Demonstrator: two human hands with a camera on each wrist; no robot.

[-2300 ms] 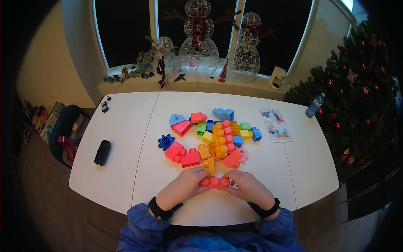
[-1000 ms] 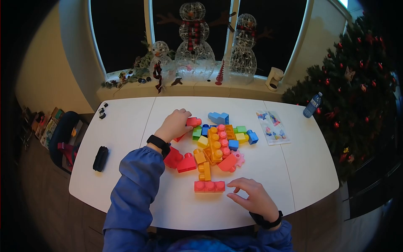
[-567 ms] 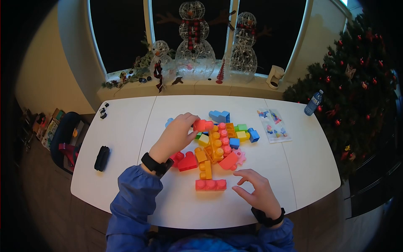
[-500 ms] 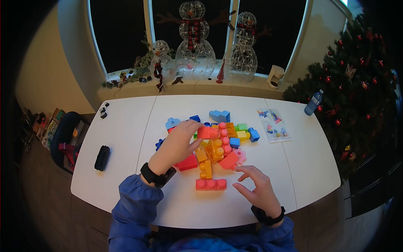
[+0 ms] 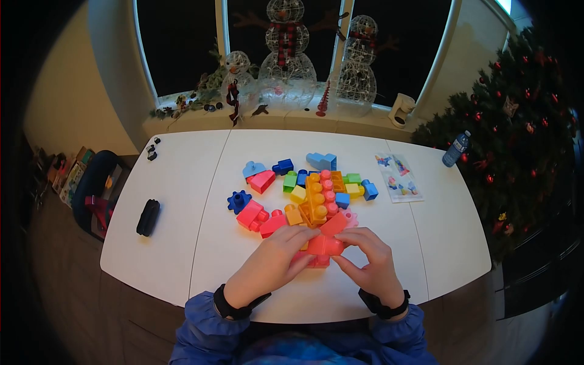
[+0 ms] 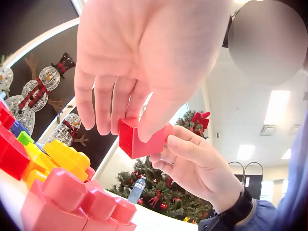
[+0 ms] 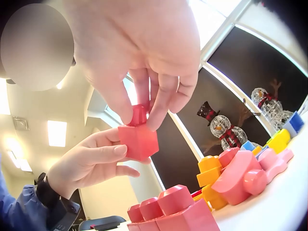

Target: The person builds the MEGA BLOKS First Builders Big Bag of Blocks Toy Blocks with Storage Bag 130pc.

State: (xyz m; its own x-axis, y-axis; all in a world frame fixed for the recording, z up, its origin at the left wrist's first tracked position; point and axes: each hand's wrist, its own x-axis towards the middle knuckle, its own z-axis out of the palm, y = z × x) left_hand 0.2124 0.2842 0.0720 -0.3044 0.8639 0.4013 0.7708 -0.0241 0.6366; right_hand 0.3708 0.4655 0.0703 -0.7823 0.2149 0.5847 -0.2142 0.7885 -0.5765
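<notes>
Both hands meet over the front of the table around a red building block (image 5: 325, 245). Thumb and fingers of the left hand (image 5: 271, 267) pinch its square body (image 6: 140, 142). From the other side, the right hand (image 5: 370, 263) pinches the block's round stud (image 7: 139, 115). The block is held in the air, its stud pointing right in the head view. Just below it on the table lies a pink three-stud brick (image 7: 174, 208), partly hidden in the head view by the held block and the left hand.
Behind the hands spreads a pile of building blocks, with a yellow brick (image 5: 315, 198), a dark blue gear-shaped piece (image 5: 239, 202) and a light blue brick (image 5: 321, 161). A picture sheet (image 5: 399, 177), a water bottle (image 5: 456, 149) and a black case (image 5: 148, 218) lie farther out.
Both hands let go of the pink three-stud brick. The left hand took the red block from the pile's back left and brought it to the front. The right hand then closed on its stud.
</notes>
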